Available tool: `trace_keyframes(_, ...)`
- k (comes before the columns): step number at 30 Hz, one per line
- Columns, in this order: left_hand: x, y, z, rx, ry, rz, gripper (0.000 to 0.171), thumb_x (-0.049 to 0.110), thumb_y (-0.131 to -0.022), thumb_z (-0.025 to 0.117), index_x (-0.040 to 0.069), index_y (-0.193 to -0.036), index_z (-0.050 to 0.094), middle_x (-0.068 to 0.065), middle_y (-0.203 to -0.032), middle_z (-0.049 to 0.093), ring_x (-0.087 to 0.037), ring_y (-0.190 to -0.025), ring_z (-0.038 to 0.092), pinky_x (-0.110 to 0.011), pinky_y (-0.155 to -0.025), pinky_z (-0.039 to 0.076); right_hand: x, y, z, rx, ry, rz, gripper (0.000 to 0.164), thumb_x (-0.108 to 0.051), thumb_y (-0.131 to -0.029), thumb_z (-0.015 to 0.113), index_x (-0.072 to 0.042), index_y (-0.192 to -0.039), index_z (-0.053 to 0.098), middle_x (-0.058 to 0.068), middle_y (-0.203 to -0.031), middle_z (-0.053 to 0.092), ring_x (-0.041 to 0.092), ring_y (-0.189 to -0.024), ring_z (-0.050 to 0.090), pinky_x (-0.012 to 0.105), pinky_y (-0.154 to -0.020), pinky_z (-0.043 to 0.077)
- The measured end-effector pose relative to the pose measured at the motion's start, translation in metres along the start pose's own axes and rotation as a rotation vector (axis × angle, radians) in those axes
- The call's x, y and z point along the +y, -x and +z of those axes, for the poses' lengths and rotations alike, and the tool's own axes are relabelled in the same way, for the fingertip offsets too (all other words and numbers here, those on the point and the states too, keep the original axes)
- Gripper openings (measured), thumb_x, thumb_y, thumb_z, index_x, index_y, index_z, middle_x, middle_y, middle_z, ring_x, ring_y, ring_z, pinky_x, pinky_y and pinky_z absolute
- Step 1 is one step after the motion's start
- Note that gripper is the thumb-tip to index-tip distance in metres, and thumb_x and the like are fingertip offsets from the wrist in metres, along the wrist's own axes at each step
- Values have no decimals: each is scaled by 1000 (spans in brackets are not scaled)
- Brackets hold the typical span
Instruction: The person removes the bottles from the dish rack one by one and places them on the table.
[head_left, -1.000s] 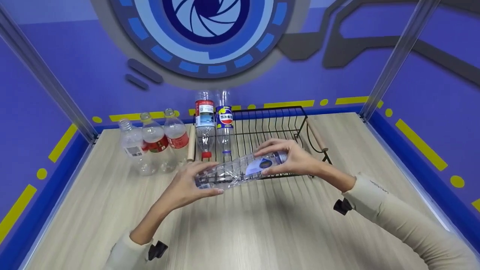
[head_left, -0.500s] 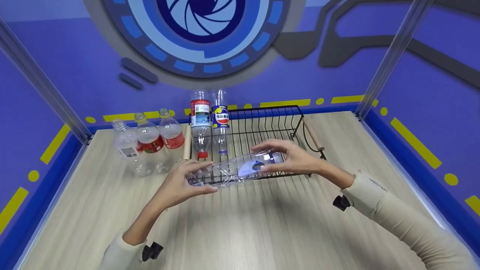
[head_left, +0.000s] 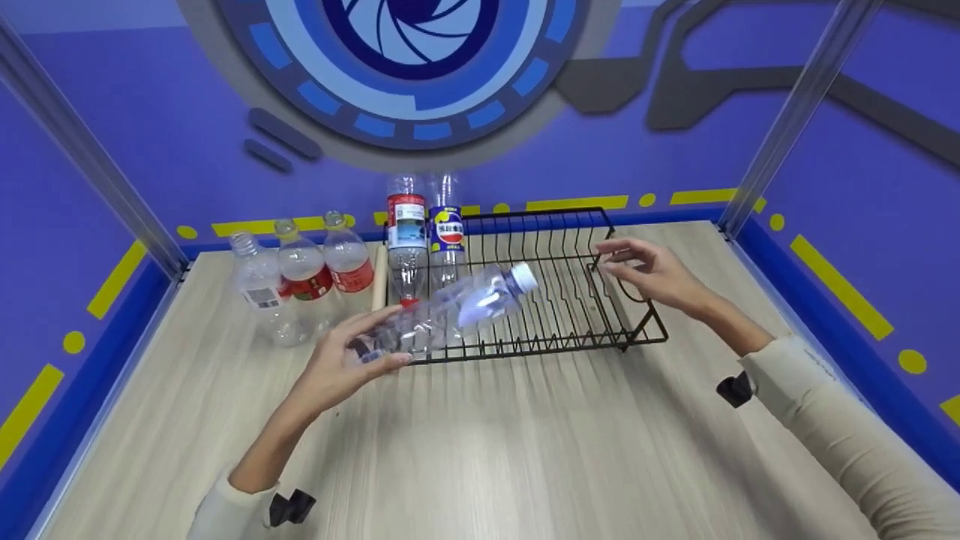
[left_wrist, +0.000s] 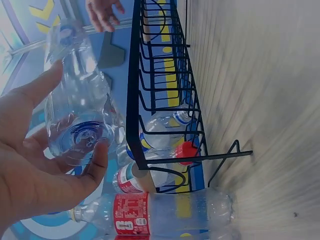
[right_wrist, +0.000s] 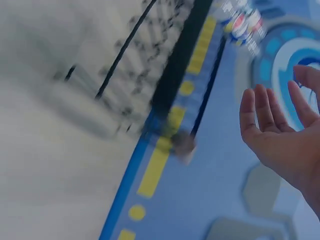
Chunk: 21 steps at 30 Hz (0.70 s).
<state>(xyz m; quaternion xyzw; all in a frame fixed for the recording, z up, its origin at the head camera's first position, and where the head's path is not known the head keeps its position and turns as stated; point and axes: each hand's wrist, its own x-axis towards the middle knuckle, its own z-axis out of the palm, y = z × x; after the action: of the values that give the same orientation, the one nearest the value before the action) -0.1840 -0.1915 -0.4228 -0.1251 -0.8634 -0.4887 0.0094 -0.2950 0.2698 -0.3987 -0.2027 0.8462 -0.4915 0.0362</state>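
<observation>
From my remote station, I see a person's left hand (head_left: 337, 367) curled round the base of a clear plastic bottle (head_left: 484, 296), thumb on one side and fingers on the other. The bottle tilts over the front left part of a black wire rack (left_wrist: 133, 100), its white cap (head_left: 523, 277) uppermost and pointing toward the rack's right end. The right hand (head_left: 652, 277) is near that right end, well apart from the bottle, its fingers relaxed and slightly spread. In the rack's left part, a red-labelled bottle (head_left: 406, 221) and a blue-labelled bottle (head_left: 448, 229) lean neck down, side by side. Left of the rack, three red-labelled bottles (head_left: 309, 285) stand upright on a wood-grain table (head_left: 480, 457).
</observation>
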Motion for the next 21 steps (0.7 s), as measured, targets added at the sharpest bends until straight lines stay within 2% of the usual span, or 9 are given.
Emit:
trace_keyframes(2, -2, 0, -3, 19, 85, -40, 65, 23, -87, 82, 24, -147, 57, -13, -141, 60, -32, -121, 56, -42, -95, 50, 9, 0, -9, 27, 27, 35, 42, -23, -104, 62, -4, -141, 57, 20, -137, 61, 8, -104, 66, 20, -75, 54)
trace_keyframes(4, -4, 0, -7, 44, 150, -76, 65, 19, -90, 79, 22, -149, 53, -13, -141, 58, -30, -122, 56, -37, -96, 48, 17, 1, -16, 48, 57, 60, 42, -24, -104, 61, -5, -142, 57, 20, -137, 61, 6, -104, 64, 18, -76, 53)
trace_keyframes(5, -5, 0, -9, 58, 190, -93, 65, 17, -91, 78, 21, -150, 52, -13, -141, 57, -29, -123, 55, -36, -98, 48, 20, 1, -19, 54, 79, 65, 42, -24, -104, 61, -5, -142, 57, 20, -138, 60, 6, -106, 63, 17, -81, 52)
trace_keyframes(7, -7, 0, -12, 96, 251, -109, 66, 12, -91, 77, 19, -151, 49, -13, -143, 55, -28, -127, 53, -37, -103, 45, 26, 2, -24, 66, 123, 73, 42, -23, -105, 60, -5, -143, 57, 18, -140, 60, 8, -112, 60, 15, -89, 48)
trace_keyframes(11, -11, 3, -19, 158, 331, -122, 72, 7, -91, 76, 18, -154, 43, -11, -149, 48, -28, -135, 46, -47, -114, 38, 37, 4, -33, 82, 174, 96, 42, -23, -105, 59, -6, -143, 56, 18, -140, 59, 25, -120, 59, 14, -87, 45)
trace_keyframes(14, -12, 7, -23, 184, 347, -149, 79, 8, -92, 76, 18, -158, 36, -13, -155, 41, -31, -141, 41, -51, -117, 35, 45, 4, -37, 94, 200, 102, 44, -22, -104, 61, -4, -143, 56, 22, -139, 60, 35, -122, 59, 13, -85, 44)
trace_keyframes(17, -14, 11, -26, 206, 359, -186, 81, 9, -92, 75, 20, -160, 32, -13, -153, 42, -28, -139, 43, -41, -113, 43, 54, 3, -39, 95, 217, 111, 46, -22, -103, 63, -3, -144, 56, 25, -138, 60, 38, -122, 59, 13, -81, 44)
trace_keyframes(21, -22, 21, -31, 251, 401, -216, 78, 5, -91, 75, 19, -157, 37, -7, -142, 49, -18, -127, 49, -22, -96, 52, 62, 2, -40, 63, 232, 132, 49, -25, -102, 64, -3, -145, 54, 25, -138, 61, 35, -119, 60, 14, -79, 46)
